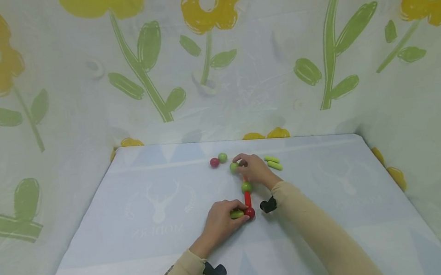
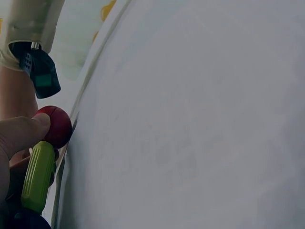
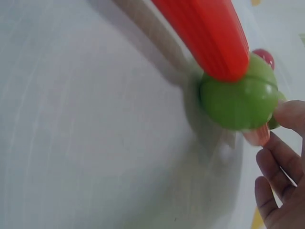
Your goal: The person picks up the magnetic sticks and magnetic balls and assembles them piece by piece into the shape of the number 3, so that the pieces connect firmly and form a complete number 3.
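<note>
1. Two hands are at work over a short line of balls and rods, near the middle of the white table (image 1: 105, 245).
2. The left hand (image 1: 218, 220) has its thumb and fingers closed about the red ball (image 1: 249, 213) at the near end, the thumb lying on its surface; the lime rod (image 1: 236, 214) runs back from that ball, between the fingers.
3. The right hand (image 1: 255, 168) curls at the far end, thumb and forefinger seemingly pinching the far green ball (image 1: 234, 167), with a slight gap between them taken up by it; its other fingers are loosely bent.
4. Between the hands, the red rod (image 1: 247, 199) links the red ball to the middle green ball (image 1: 246, 187); a second red rod (image 3: 258, 135), partly hidden, shows beyond.
5. The pieces look like light, stiff plastic, hardly fragile. The glossy balls would probably roll or slip if pressed off-centre, so opposed fingertips across the widest part should suit them.
6. The rods are ribbed along their length and should give surer purchase around the middle, leaving the ends free. Holding near a joint would likely limit wobble; whether the joints are firm cannot be told.
7. Beyond, a loose red ball (image 1: 214, 162) and a loose green ball (image 1: 222, 157) sit side by side; two lime rods (image 1: 275, 165) lie right of the right hand.
</note>
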`<state>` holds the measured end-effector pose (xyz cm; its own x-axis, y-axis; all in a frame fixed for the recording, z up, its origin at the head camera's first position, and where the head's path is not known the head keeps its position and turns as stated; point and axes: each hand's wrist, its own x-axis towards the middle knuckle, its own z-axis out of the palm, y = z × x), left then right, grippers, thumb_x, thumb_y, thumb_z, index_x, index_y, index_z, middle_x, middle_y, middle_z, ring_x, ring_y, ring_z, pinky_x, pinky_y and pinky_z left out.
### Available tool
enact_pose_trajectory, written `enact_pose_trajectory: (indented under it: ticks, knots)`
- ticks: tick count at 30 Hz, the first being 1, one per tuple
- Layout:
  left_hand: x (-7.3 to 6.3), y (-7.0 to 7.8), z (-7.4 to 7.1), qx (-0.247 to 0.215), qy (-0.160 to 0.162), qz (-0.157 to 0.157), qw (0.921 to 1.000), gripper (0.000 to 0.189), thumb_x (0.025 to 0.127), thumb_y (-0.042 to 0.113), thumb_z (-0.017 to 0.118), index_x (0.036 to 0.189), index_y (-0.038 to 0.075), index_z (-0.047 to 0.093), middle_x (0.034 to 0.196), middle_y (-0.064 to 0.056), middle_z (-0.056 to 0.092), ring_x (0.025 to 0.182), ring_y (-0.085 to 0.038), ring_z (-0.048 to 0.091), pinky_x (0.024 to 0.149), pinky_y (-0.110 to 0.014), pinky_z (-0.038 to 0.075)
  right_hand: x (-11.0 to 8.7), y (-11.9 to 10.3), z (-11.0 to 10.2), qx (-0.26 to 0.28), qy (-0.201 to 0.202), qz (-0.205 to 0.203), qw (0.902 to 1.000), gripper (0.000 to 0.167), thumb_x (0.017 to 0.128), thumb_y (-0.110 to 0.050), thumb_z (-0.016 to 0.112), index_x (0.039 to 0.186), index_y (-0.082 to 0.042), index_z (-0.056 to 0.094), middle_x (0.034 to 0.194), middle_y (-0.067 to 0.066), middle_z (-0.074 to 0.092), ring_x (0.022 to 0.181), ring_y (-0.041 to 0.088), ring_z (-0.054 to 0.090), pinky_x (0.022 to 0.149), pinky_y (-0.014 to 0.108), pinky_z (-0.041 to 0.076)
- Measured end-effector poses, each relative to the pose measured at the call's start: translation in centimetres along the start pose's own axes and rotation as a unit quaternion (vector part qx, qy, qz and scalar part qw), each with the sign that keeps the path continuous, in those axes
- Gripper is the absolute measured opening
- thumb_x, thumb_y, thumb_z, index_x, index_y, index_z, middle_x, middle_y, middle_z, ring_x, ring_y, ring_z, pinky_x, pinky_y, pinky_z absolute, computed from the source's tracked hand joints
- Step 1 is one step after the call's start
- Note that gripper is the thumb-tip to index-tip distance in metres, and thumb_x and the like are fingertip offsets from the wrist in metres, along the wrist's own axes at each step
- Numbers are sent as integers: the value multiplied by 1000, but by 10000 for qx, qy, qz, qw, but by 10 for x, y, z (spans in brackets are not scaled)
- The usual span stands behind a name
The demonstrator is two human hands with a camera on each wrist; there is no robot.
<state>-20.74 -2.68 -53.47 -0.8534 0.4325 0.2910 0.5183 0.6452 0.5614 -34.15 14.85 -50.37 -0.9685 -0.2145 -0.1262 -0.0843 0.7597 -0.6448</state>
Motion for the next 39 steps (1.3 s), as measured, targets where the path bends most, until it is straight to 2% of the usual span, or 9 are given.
enact_pose_trajectory:
  ticks: [3,6,13,20,28,39]
  knots:
    - [0,0,0,-27,-40,-38,10000,19,83,35,78,101,29,74,88,17,72,72,-4,53,73,-23,42,-1,4,-4,89,129,38,9999,30,94,-31,64,124,-31,60,120,4,67,109,23,58,97,45,47]
    - [0,0,0,-40,-66,-75,9999,19,83,35,78,101,29,74,88,17,72,73,-4,54,74,-23,42,-2,7,-8,164,218,76,9996,30,95,-32,64,124,-30,60,121,5,66,115,25,57,100,47,46]
    - [0,1,0,-50,-71,-88,9999,20,83,35,78,101,29,73,88,17,72,73,-3,53,74,-23,42,-4,13,-15,144,350,90,9992,31,96,-34,62,126,-28,58,124,6,65,117,26,57,97,45,49]
    - [0,2,-1,-80,-114,-97,9999,19,83,34,78,101,29,74,87,16,72,72,-3,52,74,-23,42,-4,19,-14,62,362,271,9990,32,97,-34,61,128,-28,57,124,8,65,107,25,60,86,39,53]
    - [0,2,-1,-59,-130,-111,9998,20,83,35,78,102,29,74,87,18,72,72,-2,51,74,-23,42,-3,25,-12,-187,226,212,9993,32,98,-32,59,129,-25,58,120,8,67,105,23,61,91,40,51]
    - [0,2,0,-50,-57,-68,9999,19,83,35,78,101,29,74,87,17,72,71,-3,53,71,-21,40,-4,25,-11,-140,104,-12,9998,29,99,-29,58,128,-26,59,121,8,67,107,24,61,96,44,49]
